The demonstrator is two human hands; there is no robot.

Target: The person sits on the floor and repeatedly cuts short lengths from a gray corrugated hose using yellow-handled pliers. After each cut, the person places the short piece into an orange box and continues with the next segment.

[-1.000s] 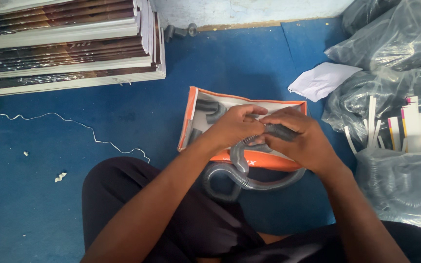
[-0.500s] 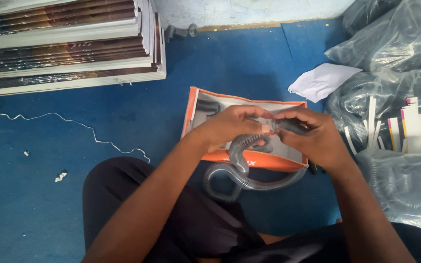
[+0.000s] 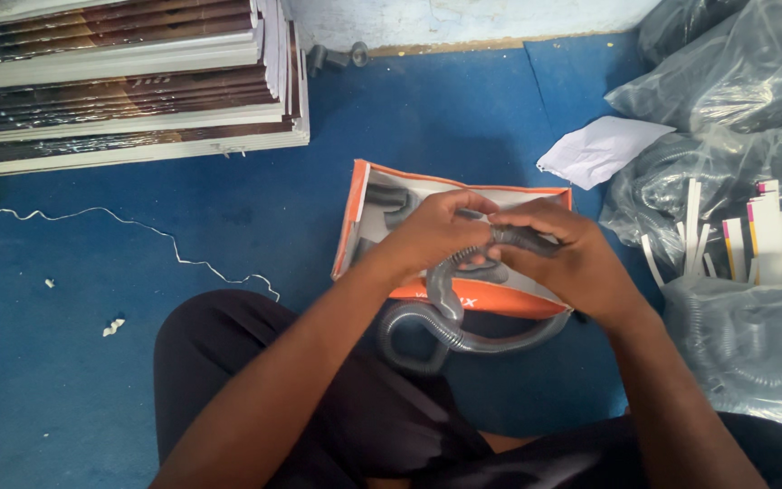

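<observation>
Both hands have shifted slightly right since a second ago. Grey ribbed hose (image 3: 450, 326) loops over the lap, above the orange box (image 3: 364, 213) on the blue floor (image 3: 228, 226). Left hand (image 3: 436, 231) and right hand (image 3: 567, 258) are pressed together, pinching the hose's dark end. Plastic bags (image 3: 726, 81) along the right edge, stacked boards (image 3: 119, 81) at the top-left corner, string (image 3: 138, 222) left.

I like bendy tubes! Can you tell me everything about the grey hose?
The grey hose is ribbed, see-through plastic with a darker smooth end. It curls in a loop over the person's lap and the orange box's front edge. The left hand and right hand hold its upper end above the box.
</observation>
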